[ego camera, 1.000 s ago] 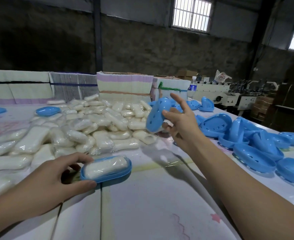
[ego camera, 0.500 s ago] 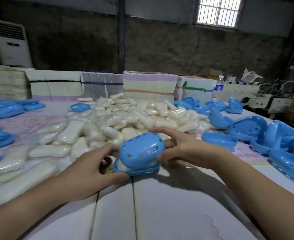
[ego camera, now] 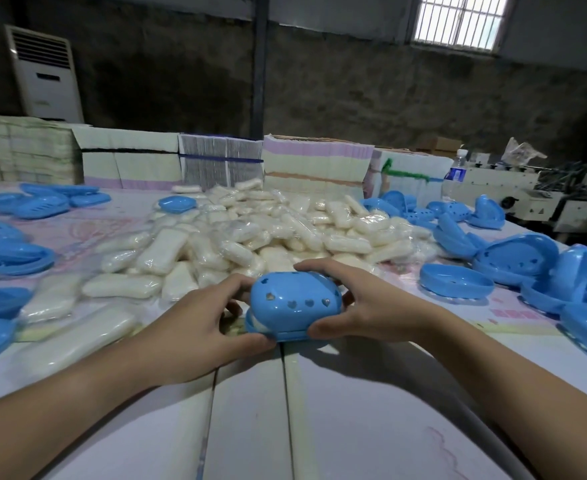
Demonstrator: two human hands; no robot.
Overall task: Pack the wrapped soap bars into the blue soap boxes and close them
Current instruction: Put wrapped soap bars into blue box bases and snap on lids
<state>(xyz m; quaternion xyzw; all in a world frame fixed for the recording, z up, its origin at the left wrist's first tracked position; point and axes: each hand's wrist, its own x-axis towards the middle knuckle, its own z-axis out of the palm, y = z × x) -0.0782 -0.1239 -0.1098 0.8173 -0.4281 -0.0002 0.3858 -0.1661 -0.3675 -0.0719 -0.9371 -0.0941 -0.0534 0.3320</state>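
A blue soap box (ego camera: 294, 304) sits on the table's near middle, its lid with heart-shaped holes resting over the base. A sliver of the wrapped white soap bar (ego camera: 260, 323) shows at the lower left gap. My left hand (ego camera: 202, 327) grips the box's left end, thumb under the front edge. My right hand (ego camera: 364, 306) grips the right end, fingers over the lid's top and thumb at the front. Behind the box lies a big heap of wrapped soap bars (ego camera: 250, 233).
Loose blue lids and bases (ego camera: 513, 261) are scattered on the right, more blue box parts (ego camera: 11, 254) on the left. Stacks of flat cartons (ego camera: 314, 164) line the table's far edge. A water bottle (ego camera: 457, 168) stands at the back right. Bare table (ego camera: 285, 410) lies near me.
My right hand brought a lid from the right-hand pile onto the filled base. Both hands now hold the box's ends and the lid sits flatter than half a second ago.
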